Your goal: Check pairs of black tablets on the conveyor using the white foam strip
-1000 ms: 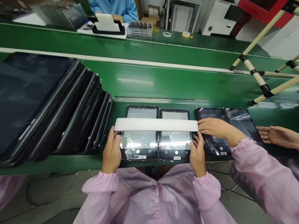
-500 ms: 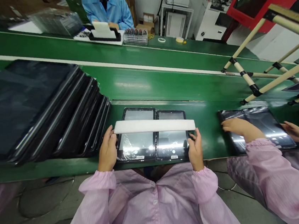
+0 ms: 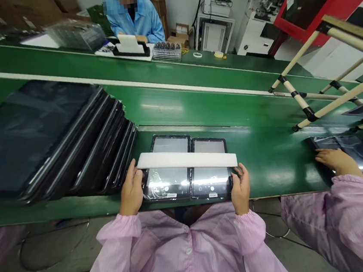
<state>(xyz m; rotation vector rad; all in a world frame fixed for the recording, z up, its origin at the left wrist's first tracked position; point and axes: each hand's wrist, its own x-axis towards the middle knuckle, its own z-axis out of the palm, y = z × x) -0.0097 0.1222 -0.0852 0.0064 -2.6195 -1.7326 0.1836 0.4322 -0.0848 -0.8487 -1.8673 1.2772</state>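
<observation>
Two black tablets lie side by side on the near green ledge, the left tablet (image 3: 169,172) and the right tablet (image 3: 211,167), both under shiny film. A long white foam strip (image 3: 186,159) rests across their screens. My left hand (image 3: 131,189) grips the left tablet's outer edge, with the thumb up by the strip's left end. On the other side, my right hand (image 3: 240,186) holds the right tablet's outer edge, fingers curled round it just below the strip's right end.
A fanned stack of dark tablets (image 3: 45,137) leans at the left. A co-worker's hand (image 3: 333,159) rests on other tablets (image 3: 353,161) at the right. The green conveyor belt (image 3: 197,104) runs behind. A person in blue (image 3: 136,17) works at the far side. A pipe rack (image 3: 324,77) stands at the right.
The co-worker at the right has slid their pair of tablets away to the right, leaving a gap beside mine. My hands stay on the two tablets and the strip.
</observation>
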